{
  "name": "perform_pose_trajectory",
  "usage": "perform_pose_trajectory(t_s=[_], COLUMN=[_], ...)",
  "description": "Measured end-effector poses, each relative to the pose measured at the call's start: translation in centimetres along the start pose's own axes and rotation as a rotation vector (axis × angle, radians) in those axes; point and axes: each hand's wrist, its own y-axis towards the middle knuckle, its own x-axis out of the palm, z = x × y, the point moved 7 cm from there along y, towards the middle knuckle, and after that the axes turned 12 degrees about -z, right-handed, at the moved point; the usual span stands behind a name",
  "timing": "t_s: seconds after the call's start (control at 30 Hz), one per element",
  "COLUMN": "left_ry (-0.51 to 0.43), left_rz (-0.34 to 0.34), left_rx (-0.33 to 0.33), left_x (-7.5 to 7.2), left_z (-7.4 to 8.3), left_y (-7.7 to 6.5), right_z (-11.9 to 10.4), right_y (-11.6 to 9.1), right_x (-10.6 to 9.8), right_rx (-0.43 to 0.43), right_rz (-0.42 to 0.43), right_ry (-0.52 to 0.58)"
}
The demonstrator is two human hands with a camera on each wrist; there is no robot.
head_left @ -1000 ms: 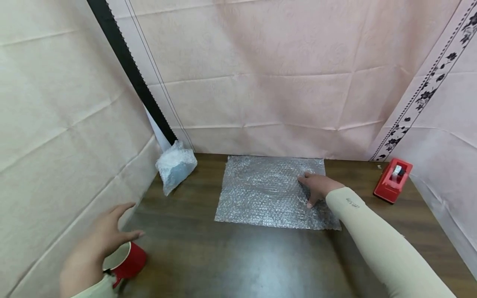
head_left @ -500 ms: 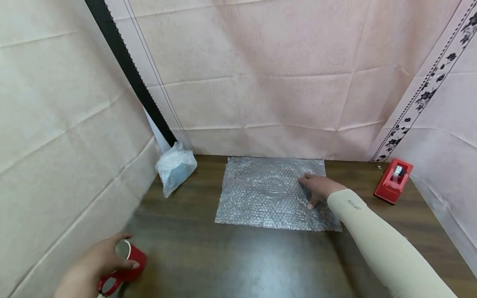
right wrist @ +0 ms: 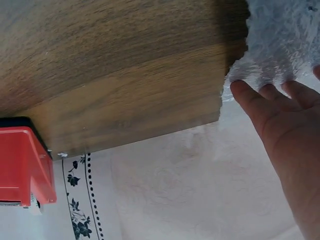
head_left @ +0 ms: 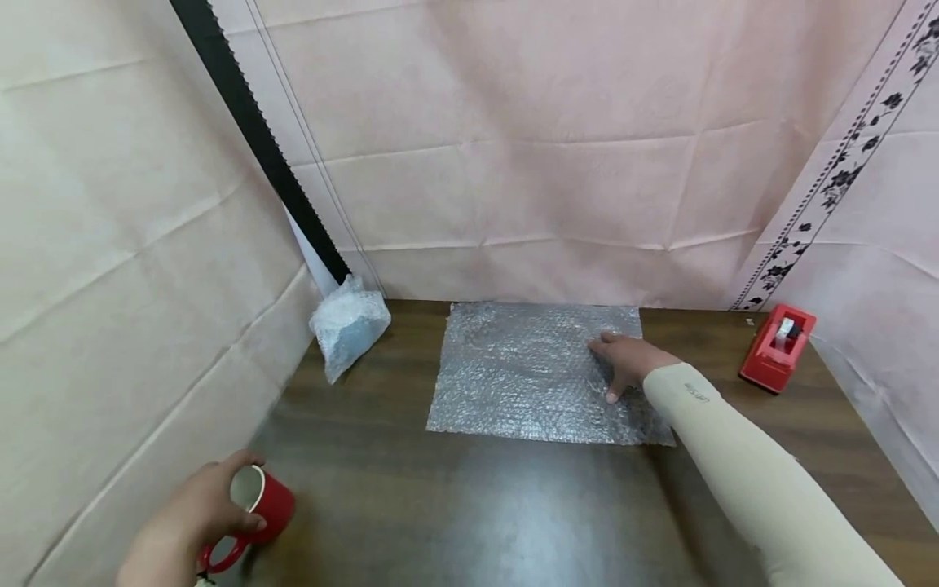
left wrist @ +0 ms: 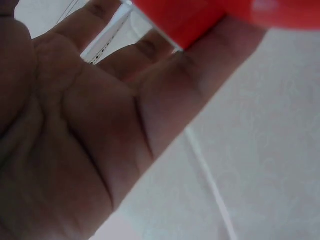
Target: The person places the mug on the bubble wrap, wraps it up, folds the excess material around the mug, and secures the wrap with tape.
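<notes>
A red mug [head_left: 275,512] with a pale inside stands at the front left of the table, its handle toward the person. My left hand [head_left: 192,507] grips it across the rim, thumb on the near side and fingers on the far side. In the left wrist view the red mug [left wrist: 185,20] sits against the fingers. A sheet of bubble wrap [head_left: 513,375] lies flat at the back of the table. My right hand [head_left: 623,363] rests on its right part with fingers spread; in the right wrist view the fingertips touch the bubble wrap [right wrist: 285,40].
A bubble-wrapped bundle [head_left: 349,328] sits in the back left corner. The red tape dispenser [head_left: 778,349] stands at the back right of the wooden table [head_left: 411,505]. Cloth-covered walls [head_left: 557,163] enclose the back and both sides.
My left hand has come down from above the mug and taken hold of it at the rim. The right hand has stayed on the bubble wrap.
</notes>
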Motion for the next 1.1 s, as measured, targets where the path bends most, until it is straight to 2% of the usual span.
perform_pose_trajectory(t_s=[0.1,0.2,0.33,0.5,0.57,0.63,0.8,0.97,1.1], left_ry=[0.044,0.063,0.088,0.112,0.121,0.138,0.178,0.159,0.181], left_rz=[0.062,0.094,0.141,0.133,0.116,0.114,0.072,0.001,-0.012], left_rx=[0.077,0.128,0.215,0.269,0.272,0.312,0.411,0.389,0.408], left_x=[0.1,-0.4,-1.9,-3.8,-4.1,-4.3,-3.5,-2.1,-1.7], left_z=[0.7,1.3,3.8,9.3,11.8,14.5,20.6,25.2,28.7], left_y=[0.1,0.2,0.8,2.1,2.6,3.2,5.0,7.0,8.5], right_z=[-0.3,-0.6,-0.6,0.0,0.2,0.3,0.1,0.0,0.0], right_y=[-0.6,-0.5,-0.4,0.0,0.1,0.1,-0.4,-0.3,-0.1], right_x=[0.0,0.2,0.3,0.4,0.5,0.5,0.7,1.0,0.6], right_rx=[0.014,0.022,0.018,0.018,0.024,0.023,0.026,0.026,0.015], right_rz=[0.002,0.006,0.006,-0.005,-0.005,0.0,0.011,0.013,0.019], right_ry=[0.013,0.021,0.024,0.01,0.012,0.012,0.041,0.022,0.02])
